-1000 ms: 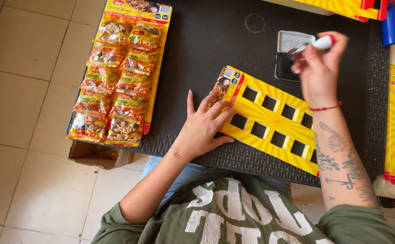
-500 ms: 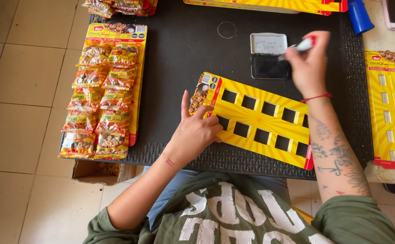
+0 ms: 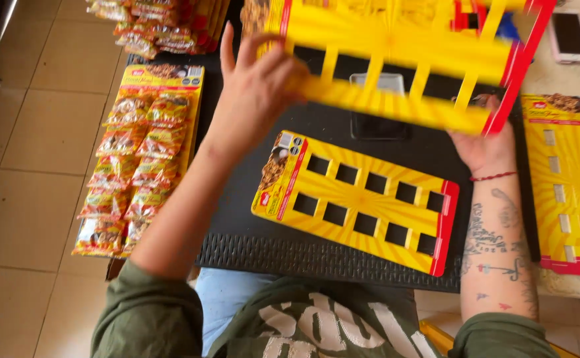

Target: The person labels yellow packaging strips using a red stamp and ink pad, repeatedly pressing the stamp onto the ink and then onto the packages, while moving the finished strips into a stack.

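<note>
Left hand (image 3: 253, 83) reaching up and forward, fingers spread, thumb curling over toward palm side, closing in pinch grip. Left forearm bare, stretching diagonally from lower left, olive sleeve pushed up near elbow. Right hand (image 3: 485, 142) raised, back of hand facing camera, fingers hidden, so grip not showing. Red thread bracelet sitting at right wrist. Right forearm tattooed, running almost straight up from lower right, elbow bending near body.
</note>
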